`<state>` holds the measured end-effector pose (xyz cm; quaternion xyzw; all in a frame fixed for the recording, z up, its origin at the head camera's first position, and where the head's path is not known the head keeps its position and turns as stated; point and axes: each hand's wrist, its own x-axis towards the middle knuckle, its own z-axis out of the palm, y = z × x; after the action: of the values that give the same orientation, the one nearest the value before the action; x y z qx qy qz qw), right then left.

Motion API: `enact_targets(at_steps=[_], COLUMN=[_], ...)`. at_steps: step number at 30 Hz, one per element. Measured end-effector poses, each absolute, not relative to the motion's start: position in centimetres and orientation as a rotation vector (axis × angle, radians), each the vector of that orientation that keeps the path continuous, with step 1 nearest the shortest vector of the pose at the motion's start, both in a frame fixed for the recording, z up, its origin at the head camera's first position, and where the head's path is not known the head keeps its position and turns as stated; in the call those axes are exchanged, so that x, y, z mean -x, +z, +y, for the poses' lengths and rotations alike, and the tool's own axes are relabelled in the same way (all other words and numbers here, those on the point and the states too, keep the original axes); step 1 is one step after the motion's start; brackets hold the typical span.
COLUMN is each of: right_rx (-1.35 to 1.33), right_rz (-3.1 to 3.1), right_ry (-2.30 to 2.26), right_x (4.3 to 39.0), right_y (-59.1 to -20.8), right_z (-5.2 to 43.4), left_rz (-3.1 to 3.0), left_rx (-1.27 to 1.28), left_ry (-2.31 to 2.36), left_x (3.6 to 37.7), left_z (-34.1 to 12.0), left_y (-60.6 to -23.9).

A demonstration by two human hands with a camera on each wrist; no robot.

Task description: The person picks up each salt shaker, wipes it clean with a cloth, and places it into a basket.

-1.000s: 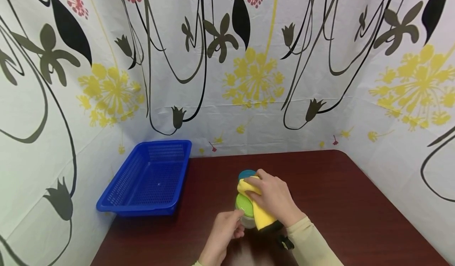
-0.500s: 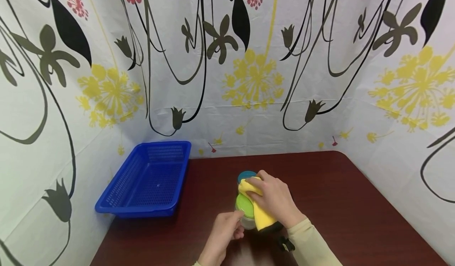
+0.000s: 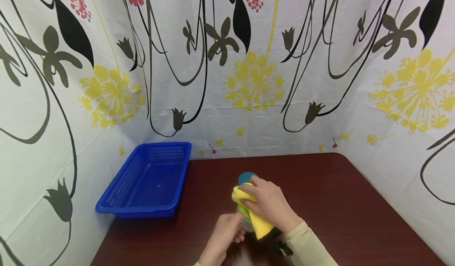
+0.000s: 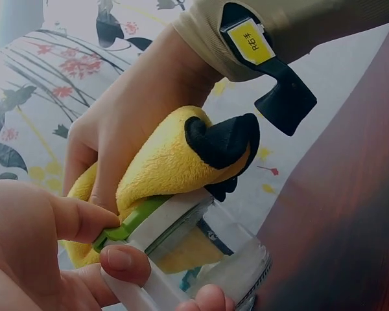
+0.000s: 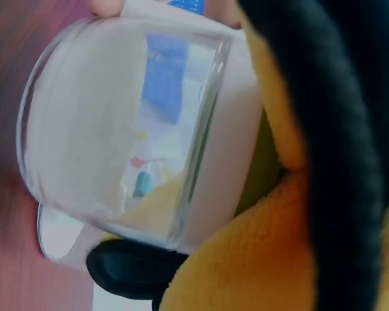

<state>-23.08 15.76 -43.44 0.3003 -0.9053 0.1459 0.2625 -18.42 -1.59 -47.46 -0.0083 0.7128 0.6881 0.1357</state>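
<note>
Two hands work one glass jar (image 3: pixel 247 223) near the table's (image 3: pixel 330 195) front edge: left hand (image 3: pixel 222 236) fingers (image 4: pixel 84 219) pinch its green lid (image 4: pixel 126 223), right hand (image 3: pixel 268 204) fingers curl over a yellow cloth (image 3: pixel 257 220) pressed on top. The smooth glass could slip or tip if the cloth drags sideways harder than that light pinch resists.

A dark red-brown wooden table (image 3: pixel 341 202) filled the near ground, its far right corner rounded. White curtains (image 3: pixel 249 80) (printed with yellow flower heads, black leaves and small red blossoms) closed it in on the left, far and right sides. Light was even.
</note>
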Motion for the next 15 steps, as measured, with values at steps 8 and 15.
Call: enact_targets(at_steps=[8,15], right_rx=[-0.883,-0.946], right_rz=[-2.448,-2.414], right_ry=[0.379,0.357], right_x=[22.9,22.8], right_y=[-43.5,-43.4], right_z=[15.0,14.3], left_rz=[2.058,2.041], left_rx=[0.01,0.014], left_ry=[1.985,1.98], left_x=[18.3,18.4], left_z=[-1.7,-1.8], left_y=[-47.7,-47.8])
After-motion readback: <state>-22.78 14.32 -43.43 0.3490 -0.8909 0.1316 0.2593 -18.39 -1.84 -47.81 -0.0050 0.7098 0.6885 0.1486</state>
